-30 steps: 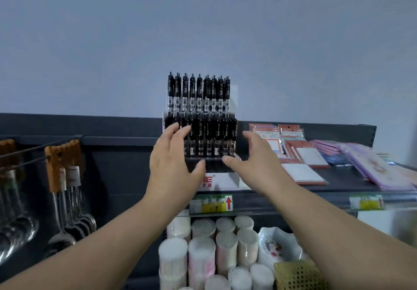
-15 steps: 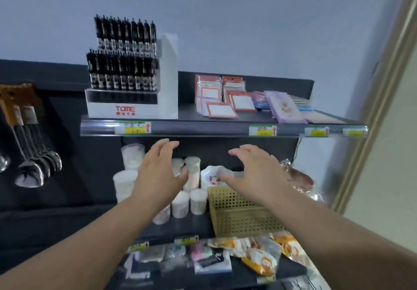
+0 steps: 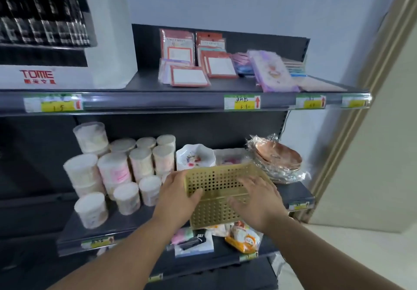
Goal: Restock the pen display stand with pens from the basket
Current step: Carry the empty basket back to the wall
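- The pen display stand [image 3: 108,41] sits at the left end of the top shelf [image 3: 158,102]. Its upper rows look tightly packed with black pens [image 3: 42,12], though that corner is blurred.
- There is a dark band just above the stand's brand label. I cannot tell whether it is an unfilled row or only shadow.
- The basket [image 3: 221,177], yellow and perforated, is at the middle shelf [image 3: 293,195], below and to the right of the stand. It is between the white tubs [image 3: 115,172] and a stack of wrapped dishes.
- I only see the basket's front wall, so I cannot say whether any pens are inside.
- My left hand [image 3: 178,197] grips the basket's left end, with the thumb pressed on the front wall. The other fingers are mostly hidden round the corner.
- My right hand [image 3: 255,199] lies on the front wall with its fingers [image 3: 248,181] spread and fairly straight, touching rather than clasping.
- I cannot tell whether the basket rests on the shelf or is lifted just clear of it.
- My judgement is that the stand is largely stocked. What remains depends on what the basket holds and on whether that dark band needs filling.
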